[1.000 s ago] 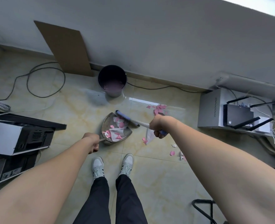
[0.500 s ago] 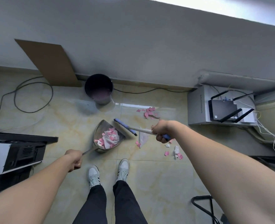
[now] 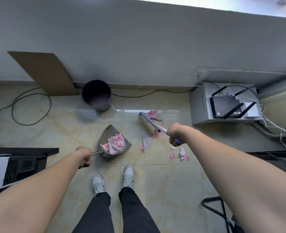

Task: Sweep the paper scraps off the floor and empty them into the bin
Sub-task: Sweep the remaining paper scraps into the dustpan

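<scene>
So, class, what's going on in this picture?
A person is sweeping up paper scraps. The left hand grips the handle of a dustpan that already holds a pile of pink and white scraps. The right hand grips a broom, whose head is beside a cluster of pink scraps near the wall. More scraps lie on the floor near the right hand. The bin stands by the wall, beyond the dustpan; nothing has been tipped in yet.

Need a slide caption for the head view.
Left hand holds loaded dustpan; right hand angles broom at pink scraps.
</scene>
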The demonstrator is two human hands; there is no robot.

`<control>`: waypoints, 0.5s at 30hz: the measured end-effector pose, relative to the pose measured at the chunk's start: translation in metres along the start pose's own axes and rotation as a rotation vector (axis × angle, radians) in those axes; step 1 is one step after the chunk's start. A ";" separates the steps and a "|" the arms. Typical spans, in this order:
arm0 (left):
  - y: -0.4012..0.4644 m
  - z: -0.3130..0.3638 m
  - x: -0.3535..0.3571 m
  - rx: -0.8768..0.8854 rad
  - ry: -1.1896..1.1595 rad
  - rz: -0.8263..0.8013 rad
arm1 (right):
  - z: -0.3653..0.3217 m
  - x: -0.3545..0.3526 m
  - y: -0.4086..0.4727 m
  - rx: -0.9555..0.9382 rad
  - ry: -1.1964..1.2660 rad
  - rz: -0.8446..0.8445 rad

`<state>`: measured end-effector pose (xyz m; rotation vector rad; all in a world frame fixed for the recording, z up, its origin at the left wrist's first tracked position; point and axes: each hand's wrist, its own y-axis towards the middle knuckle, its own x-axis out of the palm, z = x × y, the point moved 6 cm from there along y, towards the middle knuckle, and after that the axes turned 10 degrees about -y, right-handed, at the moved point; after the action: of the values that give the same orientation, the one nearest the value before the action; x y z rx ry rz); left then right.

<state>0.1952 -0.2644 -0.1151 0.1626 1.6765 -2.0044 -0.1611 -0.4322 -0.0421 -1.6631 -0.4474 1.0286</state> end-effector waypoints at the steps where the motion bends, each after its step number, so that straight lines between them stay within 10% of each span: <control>1: -0.004 0.001 0.004 0.009 0.016 -0.007 | 0.009 -0.002 -0.002 0.005 0.013 0.007; 15: -0.017 0.014 0.032 0.082 0.337 -0.086 | 0.113 0.048 0.019 0.246 0.365 -0.051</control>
<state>0.1630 -0.2857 -0.1101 0.4891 1.8282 -2.2064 -0.2295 -0.3374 -0.0843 -1.5642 -0.1154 0.6907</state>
